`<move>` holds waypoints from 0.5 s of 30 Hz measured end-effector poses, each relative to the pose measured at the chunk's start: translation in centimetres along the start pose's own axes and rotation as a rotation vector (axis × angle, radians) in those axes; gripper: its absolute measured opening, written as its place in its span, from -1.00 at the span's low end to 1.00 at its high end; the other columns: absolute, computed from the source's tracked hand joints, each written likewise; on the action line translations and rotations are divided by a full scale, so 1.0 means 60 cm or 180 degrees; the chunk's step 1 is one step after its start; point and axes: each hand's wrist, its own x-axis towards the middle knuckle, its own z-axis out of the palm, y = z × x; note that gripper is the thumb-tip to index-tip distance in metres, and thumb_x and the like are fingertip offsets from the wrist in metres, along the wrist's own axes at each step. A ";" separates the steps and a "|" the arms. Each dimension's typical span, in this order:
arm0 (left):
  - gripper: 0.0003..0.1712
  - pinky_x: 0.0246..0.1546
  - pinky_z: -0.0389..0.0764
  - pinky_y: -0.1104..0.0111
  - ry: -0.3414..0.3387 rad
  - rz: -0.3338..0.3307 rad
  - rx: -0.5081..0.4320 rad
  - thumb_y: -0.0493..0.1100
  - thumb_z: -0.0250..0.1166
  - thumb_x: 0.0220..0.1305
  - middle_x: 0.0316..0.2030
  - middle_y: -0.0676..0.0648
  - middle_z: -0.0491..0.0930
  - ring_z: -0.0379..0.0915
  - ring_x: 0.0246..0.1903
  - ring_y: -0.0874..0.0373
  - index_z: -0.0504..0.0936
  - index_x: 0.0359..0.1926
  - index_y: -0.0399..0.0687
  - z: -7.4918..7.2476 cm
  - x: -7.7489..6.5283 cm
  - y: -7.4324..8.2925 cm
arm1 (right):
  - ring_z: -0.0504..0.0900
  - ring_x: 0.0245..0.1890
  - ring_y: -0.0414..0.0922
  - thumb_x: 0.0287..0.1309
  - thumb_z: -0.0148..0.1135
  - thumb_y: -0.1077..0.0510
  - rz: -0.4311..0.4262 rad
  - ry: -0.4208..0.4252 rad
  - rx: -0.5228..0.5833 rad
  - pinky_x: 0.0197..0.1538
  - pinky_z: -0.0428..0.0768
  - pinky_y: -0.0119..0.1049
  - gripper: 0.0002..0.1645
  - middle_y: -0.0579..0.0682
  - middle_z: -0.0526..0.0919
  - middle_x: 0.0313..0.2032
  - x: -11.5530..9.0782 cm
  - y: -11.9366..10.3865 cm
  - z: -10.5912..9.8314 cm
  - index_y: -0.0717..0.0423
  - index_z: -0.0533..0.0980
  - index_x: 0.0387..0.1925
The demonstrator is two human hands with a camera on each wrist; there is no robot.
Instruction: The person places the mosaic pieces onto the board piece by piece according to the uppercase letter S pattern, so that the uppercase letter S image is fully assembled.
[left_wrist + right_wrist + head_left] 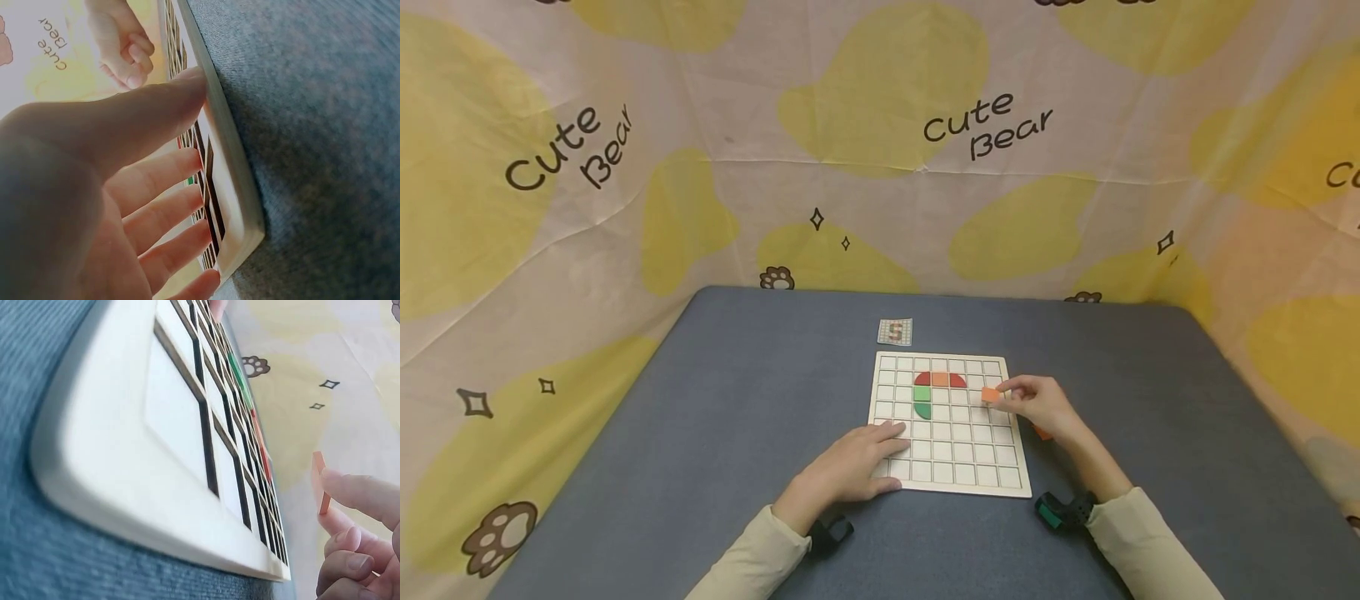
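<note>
A white grid board [952,475] lies on the table. My left hand [850,467] rests on its near left corner with spread, nearly straight fingers, the thumb at the front edge. Between thumb and fingertips my right hand [1041,404] pinches an orange square tile [989,395] above the board's right side; the right wrist view shows this tile [320,481] edge-on, clear of the board. In the grid sit two red quarter-round tiles [922,379] with an orange square [940,379] between them. Below the left one are a light green square [922,393] and a dark green quarter-round tile [922,411].
A small card [895,332] with a coloured pattern on a grid lies beyond the board. Another orange piece [1043,432] is partly hidden beneath my right wrist. The blue-grey table [760,358] meets a printed cloth backdrop [880,192] behind and at the sides.
</note>
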 end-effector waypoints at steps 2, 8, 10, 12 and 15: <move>-0.36 0.37 0.38 0.14 -0.0020 -0.0024 -0.0012 0.10 0.29 0.22 0.37 -0.05 0.37 0.29 0.39 0.00 0.46 0.28 0.02 0.000 0.000 0.000 | 0.23 -0.60 -0.33 0.03 0.42 0.08 -0.0030 -0.0010 0.0040 -0.52 0.25 -0.44 -0.52 -0.19 0.31 -0.61 -0.001 -0.002 0.002 0.35 0.59 -0.09; -0.36 0.37 0.38 0.12 -0.0040 -0.0062 -0.0025 0.10 0.30 0.21 0.38 -0.04 0.37 0.29 0.39 0.00 0.46 0.28 0.02 0.000 0.001 0.000 | 0.22 -0.62 -0.34 0.04 0.41 0.13 -0.0079 -0.0040 0.0091 -0.55 0.22 -0.46 -0.57 -0.18 0.30 -0.62 -0.001 -0.007 0.010 0.37 0.58 -0.12; -0.36 0.37 0.38 0.12 -0.0041 -0.0069 -0.0019 0.10 0.30 0.21 0.38 -0.04 0.37 0.29 0.39 0.00 0.46 0.28 0.02 0.000 0.001 0.000 | 0.23 -0.62 -0.34 0.03 0.41 0.14 -0.0075 -0.0040 0.0083 -0.55 0.22 -0.47 -0.58 -0.18 0.30 -0.62 -0.001 -0.008 0.014 0.36 0.59 -0.13; -0.36 0.37 0.38 0.12 -0.0042 -0.0074 -0.0022 0.10 0.30 0.21 0.38 -0.04 0.37 0.28 0.39 0.00 0.47 0.28 0.02 0.001 0.001 0.000 | 0.24 -0.62 -0.33 0.04 0.40 0.14 -0.0079 -0.0047 0.0075 -0.55 0.24 -0.47 -0.59 -0.17 0.30 -0.62 -0.001 -0.009 0.017 0.36 0.60 -0.14; -0.36 0.37 0.38 0.13 -0.0033 -0.0065 -0.0019 0.10 0.30 0.21 0.38 -0.04 0.37 0.28 0.39 0.00 0.47 0.28 0.02 0.001 0.001 0.000 | 0.24 -0.63 -0.33 0.04 0.40 0.13 -0.0093 -0.0063 0.0058 -0.56 0.25 -0.47 -0.59 -0.16 0.31 -0.62 0.000 -0.010 0.022 0.36 0.60 -0.13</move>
